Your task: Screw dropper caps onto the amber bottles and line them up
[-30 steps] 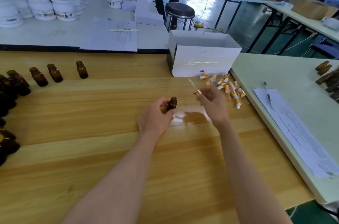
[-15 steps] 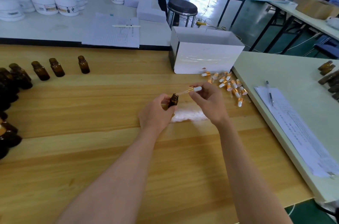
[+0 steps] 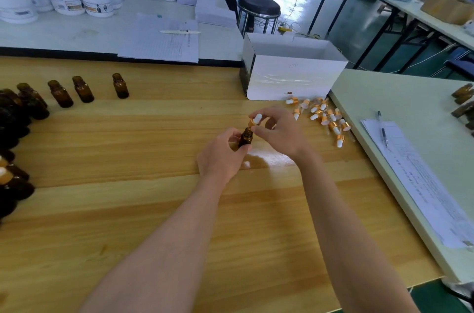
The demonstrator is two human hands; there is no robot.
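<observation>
The bottle (image 3: 246,137) is held near the middle of the surface (image 3: 154,210), roughly upright. Its base is hidden, so contact with the wood cannot be told. The left grip (image 3: 223,156) is clamped round the bottle body, thumb and fingers curled on the glass. The cap (image 3: 255,120) sits at the neck mouth, tilted, with the white bulb uppermost and the gold collar down. The right grip (image 3: 279,130) pinches the cap at the collar between thumb and fingertips. The pipette is not visible and is presumably inside the bottle. Whether the threads have engaged cannot be told.

Judged step: seating the cap and screwing it down.

1. Bring the cap axis into line with the neck before turning. A tilted collar is likely to cross-thread.
2. Keep the bottle fixed in the left grip. Turn the collar only, not the rubber bulb, which would twist and give no torque.
3. Apply light downward pressure. Stop when the collar turns firm, because the neck is glass.
4. Set the capped bottle upright in the line.

Spare caps (image 3: 320,115) lie in a loose heap just to the right, in front of the white box (image 3: 292,79). Open bottles (image 3: 83,89) stand in a row at the far left, well apart from the hands. More bottles crowd the left edge (image 3: 15,117).
</observation>
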